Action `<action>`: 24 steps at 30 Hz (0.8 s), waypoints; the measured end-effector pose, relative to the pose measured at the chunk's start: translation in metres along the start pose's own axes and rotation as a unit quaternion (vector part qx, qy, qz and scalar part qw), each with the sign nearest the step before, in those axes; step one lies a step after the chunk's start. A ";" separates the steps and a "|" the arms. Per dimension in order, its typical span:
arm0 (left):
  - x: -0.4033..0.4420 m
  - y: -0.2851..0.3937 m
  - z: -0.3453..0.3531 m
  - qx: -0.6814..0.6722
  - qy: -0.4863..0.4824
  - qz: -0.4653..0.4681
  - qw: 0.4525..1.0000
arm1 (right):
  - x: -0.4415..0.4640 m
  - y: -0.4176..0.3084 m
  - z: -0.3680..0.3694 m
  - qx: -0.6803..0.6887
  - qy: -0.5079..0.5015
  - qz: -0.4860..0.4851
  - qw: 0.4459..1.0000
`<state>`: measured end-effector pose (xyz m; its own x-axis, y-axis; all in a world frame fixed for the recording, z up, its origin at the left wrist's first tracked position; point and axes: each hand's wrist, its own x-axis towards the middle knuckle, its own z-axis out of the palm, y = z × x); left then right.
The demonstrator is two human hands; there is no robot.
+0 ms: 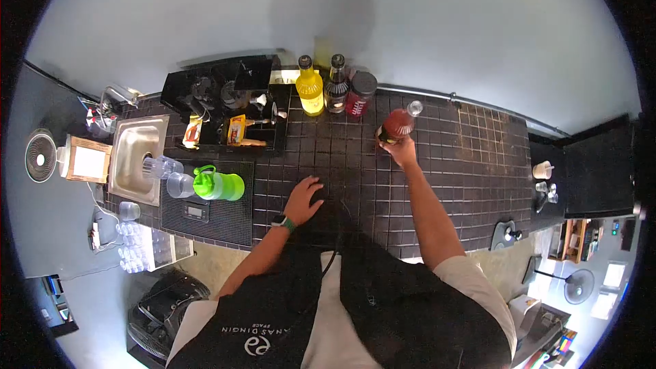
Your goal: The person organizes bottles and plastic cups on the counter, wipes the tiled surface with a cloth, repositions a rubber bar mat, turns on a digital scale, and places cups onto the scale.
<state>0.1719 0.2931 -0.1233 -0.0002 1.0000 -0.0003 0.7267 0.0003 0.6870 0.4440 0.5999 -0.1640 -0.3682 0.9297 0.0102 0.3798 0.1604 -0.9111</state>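
My right hand (398, 149) is wrapped round the lower part of a bottle of red-brown liquid (398, 125) with a clear cap, on the right half of the dark tiled counter (342, 157). The bottle leans in the view; whether its base touches the tiles I cannot tell. My left hand (304, 201), with a watch at the wrist, lies on the counter with fingers apart and holds nothing. Left of it is a bright green jug (219, 184). At the wall stand a yellow bottle (310, 89), a dark bottle (337, 87) and a dark-lidded red jar (360, 96).
A black organizer (273, 143) holds packets and utensils at the back left. Farther left are a steel sink (164, 130), clear plastic cups (180, 185) and a digital scale (195, 212) on a black mat (232, 229). A metal pipe (437, 95) runs along the wall.
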 end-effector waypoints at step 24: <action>0.031 -0.010 0.016 0.006 0.088 -0.104 0.991 | 0.104 -0.028 0.006 -0.009 -0.053 -0.011 0.999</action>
<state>0.1755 0.3241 -0.1415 -0.2697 0.9629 -0.0122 0.7072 0.2067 0.6762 0.3901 0.6902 -0.1396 -0.4637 0.8859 -0.0143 0.3851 0.1870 -0.9037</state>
